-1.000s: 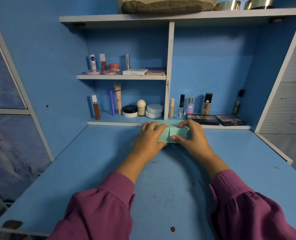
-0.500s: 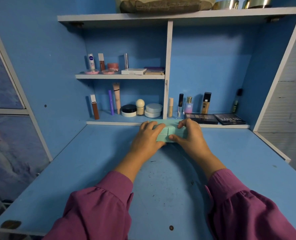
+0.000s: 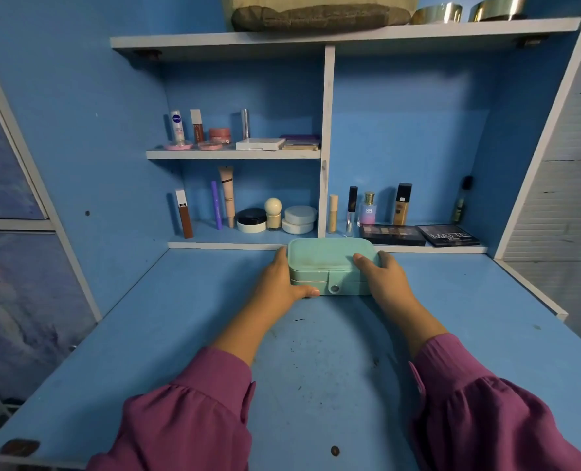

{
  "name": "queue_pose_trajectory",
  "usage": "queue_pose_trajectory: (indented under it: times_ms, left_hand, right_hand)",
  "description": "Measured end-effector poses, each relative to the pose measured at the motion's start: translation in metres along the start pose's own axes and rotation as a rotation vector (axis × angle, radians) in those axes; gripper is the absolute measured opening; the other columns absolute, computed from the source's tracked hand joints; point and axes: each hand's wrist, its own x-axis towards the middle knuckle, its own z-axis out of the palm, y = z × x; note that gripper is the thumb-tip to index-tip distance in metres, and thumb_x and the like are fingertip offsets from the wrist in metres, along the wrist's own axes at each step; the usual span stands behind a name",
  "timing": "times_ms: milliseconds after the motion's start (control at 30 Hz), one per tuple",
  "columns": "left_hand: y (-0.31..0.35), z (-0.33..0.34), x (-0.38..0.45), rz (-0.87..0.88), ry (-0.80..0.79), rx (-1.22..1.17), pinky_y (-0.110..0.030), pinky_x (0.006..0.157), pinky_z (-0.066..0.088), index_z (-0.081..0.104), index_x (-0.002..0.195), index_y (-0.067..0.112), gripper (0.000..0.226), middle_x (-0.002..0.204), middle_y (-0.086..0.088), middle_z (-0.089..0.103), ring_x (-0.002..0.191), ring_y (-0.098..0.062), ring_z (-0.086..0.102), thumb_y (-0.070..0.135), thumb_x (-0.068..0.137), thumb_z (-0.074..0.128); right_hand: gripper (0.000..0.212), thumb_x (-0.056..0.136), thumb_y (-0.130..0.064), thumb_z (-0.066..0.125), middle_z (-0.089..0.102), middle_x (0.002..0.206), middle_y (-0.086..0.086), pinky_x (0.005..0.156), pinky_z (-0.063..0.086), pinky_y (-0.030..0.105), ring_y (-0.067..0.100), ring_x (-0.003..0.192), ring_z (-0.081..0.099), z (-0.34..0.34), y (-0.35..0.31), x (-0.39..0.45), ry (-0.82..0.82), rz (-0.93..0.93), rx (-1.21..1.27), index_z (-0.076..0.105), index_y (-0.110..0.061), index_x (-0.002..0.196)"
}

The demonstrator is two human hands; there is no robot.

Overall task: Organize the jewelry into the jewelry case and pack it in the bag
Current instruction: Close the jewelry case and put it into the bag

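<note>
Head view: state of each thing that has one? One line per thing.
jewelry case: lid closed, snap tab down over the front, resting on the desk
left hand: grips the case's left end, thumb at the front lower edge
right hand: grips the case's right end, thumb on the lid
eyeshadow palettes: open, lying flat
</note>
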Motion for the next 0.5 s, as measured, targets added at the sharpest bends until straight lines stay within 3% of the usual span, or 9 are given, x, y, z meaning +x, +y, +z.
queue_pose_trajectory:
  times_ms: [67, 133, 233, 500]
  left_hand:
    - [-0.005, 0.000, 0.002, -0.057, 0.016, -0.009, -0.029, 0.080, 0.046, 0.052, 0.118, 0.013, 0.064, 0.115, -0.003, 0.060, 0.104, -0.020, 0.057, 0.037, 0.068, 0.084]
    - [-0.008, 0.001, 0.005, -0.059, 0.023, 0.064, -0.033, 0.085, 0.048, 0.062, 0.113, 0.013, 0.062, 0.110, -0.005, 0.060, 0.105, -0.023, 0.056, 0.048, 0.066, 0.082]
    - [-0.004, 0.005, 0.005, -0.063, 0.041, 0.046, -0.035, 0.090, 0.047, 0.065, 0.113, 0.012, 0.061, 0.103, -0.005, 0.052, 0.104, -0.023, 0.052, 0.049, 0.066, 0.081]
    - [0.028, 0.040, 0.012, -0.007, 0.011, 0.002, -0.037, 0.093, 0.046, 0.062, 0.117, 0.010, 0.065, 0.106, -0.005, 0.050, 0.108, -0.024, 0.049, 0.050, 0.068, 0.079]
  right_hand:
    - [0.048, 0.093, -0.040, 0.054, 0.056, 0.114, 0.007, 0.077, 0.040, 0.031, 0.023, 0.095, 0.053, 0.001, 0.003, 0.004, 0.024, 0.021, -0.069, 0.052, -0.003, 0.123]
    - [0.052, 0.088, -0.049, 0.055, 0.058, 0.115, 0.014, 0.083, 0.047, 0.040, 0.029, 0.100, 0.055, 0.002, 0.005, 0.006, 0.065, 0.031, -0.133, 0.059, -0.005, 0.116]
    - [0.052, 0.085, -0.050, 0.057, 0.053, 0.114, 0.013, 0.091, 0.047, 0.047, 0.032, 0.104, 0.054, -0.001, 0.005, 0.007, 0.103, 0.042, -0.136, 0.059, -0.008, 0.115]
    - [0.037, 0.085, -0.038, 0.057, 0.049, 0.111, 0.012, 0.080, 0.042, 0.037, 0.032, 0.101, 0.052, -0.036, 0.010, 0.013, 0.265, 0.107, -0.055, 0.059, -0.010, 0.108]
